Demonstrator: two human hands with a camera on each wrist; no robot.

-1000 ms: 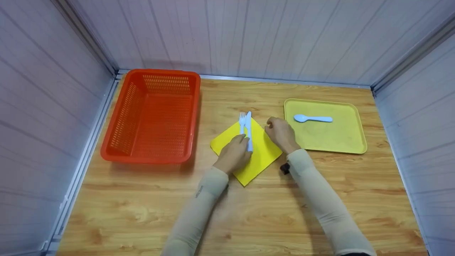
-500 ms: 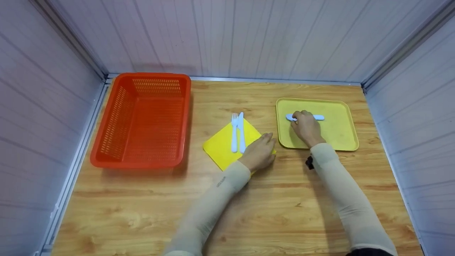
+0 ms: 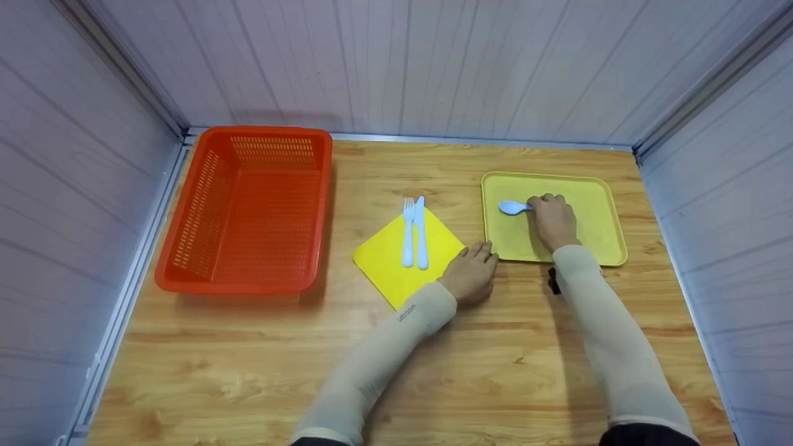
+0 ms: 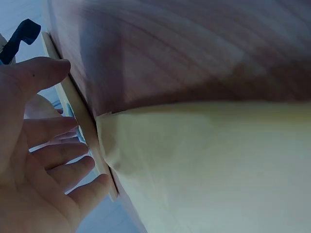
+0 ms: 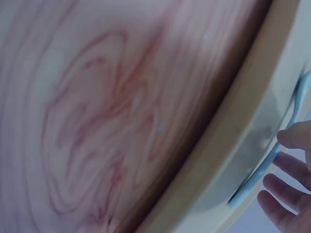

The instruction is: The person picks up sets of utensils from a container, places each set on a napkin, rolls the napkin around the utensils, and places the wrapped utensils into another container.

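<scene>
Pale grey sleeves meet black fabric at the frame's bottom edge. The left sleeve bears dark lettering, the right wrist a black fitting.

Left grip loosely extended, right grip curled, arms stretched forward

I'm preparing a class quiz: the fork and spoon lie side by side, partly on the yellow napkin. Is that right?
Not quite: the head view shows a knife, not the spoon, beside the fork, partly on the yellow napkin. The right hand holds the spoon.
</scene>
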